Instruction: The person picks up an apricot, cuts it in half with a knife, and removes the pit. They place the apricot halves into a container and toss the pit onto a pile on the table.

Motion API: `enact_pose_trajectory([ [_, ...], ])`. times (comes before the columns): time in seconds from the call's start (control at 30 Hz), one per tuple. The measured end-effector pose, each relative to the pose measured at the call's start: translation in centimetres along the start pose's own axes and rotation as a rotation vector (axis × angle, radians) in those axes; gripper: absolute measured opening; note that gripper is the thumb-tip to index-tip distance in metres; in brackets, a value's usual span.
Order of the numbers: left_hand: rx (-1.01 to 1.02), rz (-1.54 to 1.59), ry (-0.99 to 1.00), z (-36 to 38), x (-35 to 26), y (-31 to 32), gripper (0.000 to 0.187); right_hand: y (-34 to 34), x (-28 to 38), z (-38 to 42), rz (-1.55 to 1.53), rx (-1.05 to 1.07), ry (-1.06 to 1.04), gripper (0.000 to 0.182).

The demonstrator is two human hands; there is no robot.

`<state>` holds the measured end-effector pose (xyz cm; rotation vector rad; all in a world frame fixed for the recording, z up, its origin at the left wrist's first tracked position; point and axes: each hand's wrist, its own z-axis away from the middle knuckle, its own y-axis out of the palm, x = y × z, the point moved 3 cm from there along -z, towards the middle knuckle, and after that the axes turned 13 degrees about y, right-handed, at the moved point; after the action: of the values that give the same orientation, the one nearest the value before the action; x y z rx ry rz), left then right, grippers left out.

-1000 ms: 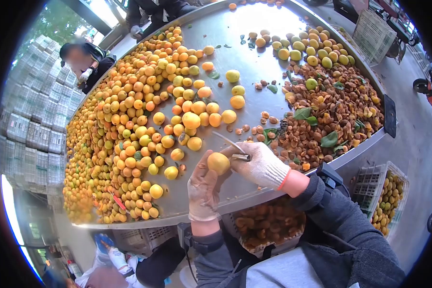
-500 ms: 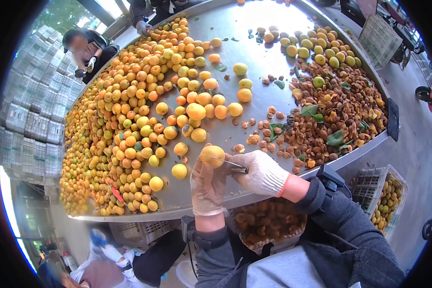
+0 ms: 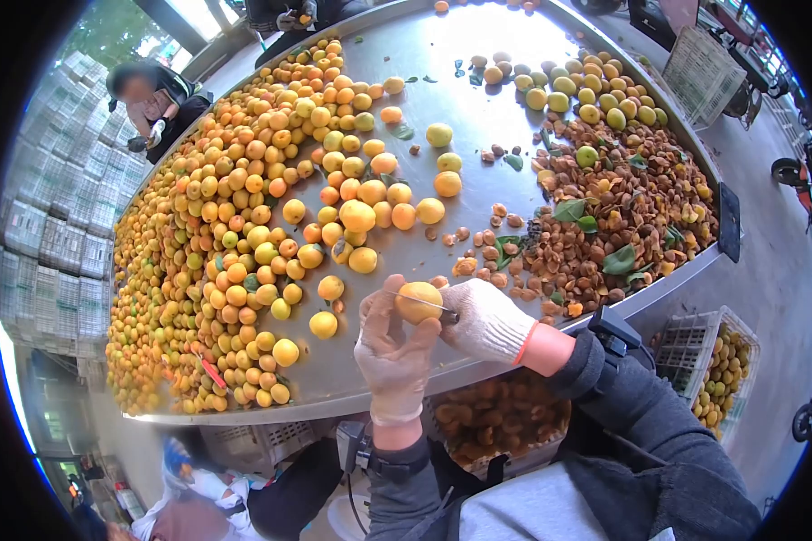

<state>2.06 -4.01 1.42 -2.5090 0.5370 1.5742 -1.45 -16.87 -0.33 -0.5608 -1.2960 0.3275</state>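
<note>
My left hand (image 3: pixel 393 361), in a thin pale glove, is closed around a yellow apricot (image 3: pixel 420 305) above the table's near edge. My right hand (image 3: pixel 491 323), in a white knitted glove, grips a small knife (image 3: pixel 451 316). The thin blade lies across the apricot, and my right fingers are close against the fruit. How deep the blade sits cannot be made out. A few loose apricots (image 3: pixel 323 325) lie just left of my left hand. Beyond my right hand spreads a heap of brown apricot stones (image 3: pixel 595 239) with green leaves among them.
A large pile of apricots (image 3: pixel 235 234) covers the left of the metal table (image 3: pixel 397 54). Below its edge stands a crate of brownish pieces (image 3: pixel 501 419); a fruit crate (image 3: pixel 690 356) is at right. Other people (image 3: pixel 158 108) work around the table.
The apricot has turned in my left hand, and the knife now lies more across its near side. My right hand has moved closer to the fruit. The view has shifted slightly.
</note>
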Motion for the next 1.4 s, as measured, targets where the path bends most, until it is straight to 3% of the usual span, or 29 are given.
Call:
enact_pose_trajectory([
  [0.03, -0.001, 0.002, 0.003, 0.0, 0.2, -0.1, 0.056, -0.1, 0.1, 0.0, 0.003, -0.002, -0.002, 0.026],
  [0.1, -0.078, 0.471, -0.236, 0.2, 1.3, -0.2, 0.056, -0.2, 0.7, 0.2, -0.029, -0.059, 0.017, 0.026],
  [0.13, -0.078, 0.471, -0.235, 0.2, 1.2, -0.2, 0.056, 0.0, 0.7, 0.3, -0.029, -0.058, 0.017, 0.026],
  [0.23, -0.149, 0.3, -0.394, 0.4, 0.8, 0.5, 0.051, 0.2, 0.8, 0.6, -0.026, -0.127, 0.005, 0.026],
  [0.3, -0.072, -0.028, -0.214, -0.2, -1.3, 1.1, 0.048, 0.1, 1.0, 0.7, -0.057, -0.122, -0.005, 0.021],
  [0.33, -0.069, -0.028, -0.217, -0.2, -1.1, 1.0, 0.048, 0.1, 1.0, 0.6, -0.059, -0.123, 0.0, 0.021],
  [0.4, 0.076, -0.429, 0.021, -0.4, -1.3, 0.7, 0.046, 0.2, 0.7, 0.4, -0.085, 0.001, -0.032, 0.018],
  [0.53, 0.071, -0.359, -0.099, -0.7, -1.5, 0.8, 0.047, 1.9, -2.0, -1.2, -0.114, 0.205, -0.149, 0.013],
  [0.6, 0.05, -0.058, -0.281, -0.8, -1.0, 0.5, 0.046, 2.1, -2.1, -1.5, -0.158, 0.226, -0.303, 0.011],
  [0.63, 0.047, -0.058, -0.277, -0.9, -0.8, 0.1, 0.046, 1.1, -1.1, -1.2, -0.156, 0.227, -0.307, 0.011],
  [0.7, 0.061, 0.167, -0.239, -0.7, 0.1, -0.5, 0.048, -0.8, 0.2, -0.2, -0.181, 0.417, -0.116, 0.013],
  [0.73, 0.058, 0.165, -0.234, -1.0, 0.4, -1.2, 0.048, -1.7, 0.3, 0.0, -0.18, 0.418, -0.121, 0.013],
  [0.8, -0.32, 0.727, -0.357, -1.5, 1.5, -2.8, 0.051, -3.6, -0.4, 0.2, -0.237, 0.418, 0.029, 0.015],
  [0.83, -0.32, 0.728, -0.356, -1.3, 1.8, -2.9, 0.051, -5.0, -0.6, 0.5, -0.423, 0.409, 0.241, 0.019],
  [0.9, -0.259, 0.367, -0.351, -0.7, 2.2, -2.8, 0.049, -6.9, 1.0, 1.3, -0.605, 0.222, 0.322, 0.027],
  [0.93, -0.09, 0.143, -0.314, -0.4, 2.3, -1.6, 0.048, -6.3, 1.2, 1.1, -0.651, 0.179, 0.298, 0.032],
  [0.97, -0.08, 0.145, -0.319, -0.1, 2.1, -0.7, 0.048, -5.4, 1.1, 1.0, -0.7, 0.13, 0.278, 0.036],
  [1.0, 0.071, -0.192, -0.116, -0.2, 0.9, 0.2, 0.049, -5.3, 1.4, 1.0, -0.417, -0.022, 0.057, 0.042],
  [1.03, 0.222, -0.521, 0.097, -0.2, 0.1, 1.2, 0.049, -4.9, 1.5, 1.2, -0.322, -0.1, 0.0, 0.041],
  [1.1, 0.19, -0.461, 0.134, 0.1, 0.5, 1.8, 0.056, -4.7, 0.7, 0.8, -0.442, 0.035, 0.097, 0.036],
  [1.17, 0.085, -0.222, -0.21, 0.6, 0.5, 2.0, 0.053, -5.1, 0.4, 0.6, -0.538, 0.09, 0.15, 0.033],
  [1.2, 0.086, -0.225, -0.212, 0.5, 0.8, 1.5, 0.053, -5.1, 0.4, 0.5, -0.635, 0.155, 0.201, 0.03],
  [1.27, -0.099, 0.5, -0.433, 0.6, 2.0, 0.4, 0.05, -5.9, 0.6, 0.4, -0.684, 0.208, 0.315, 0.029],
  [1.33, -0.17, 0.549, -0.438, 0.1, 2.0, 0.5, 0.05, -6.5, 0.7, 0.6, -0.704, 0.297, 0.465, 0.028],
  [1.4, -0.249, 0.602, -0.44, 0.1, 2.3, 0.1, 0.05, -6.4, 0.5, 0.7, -0.585, 0.397, 0.381, 0.027],
])
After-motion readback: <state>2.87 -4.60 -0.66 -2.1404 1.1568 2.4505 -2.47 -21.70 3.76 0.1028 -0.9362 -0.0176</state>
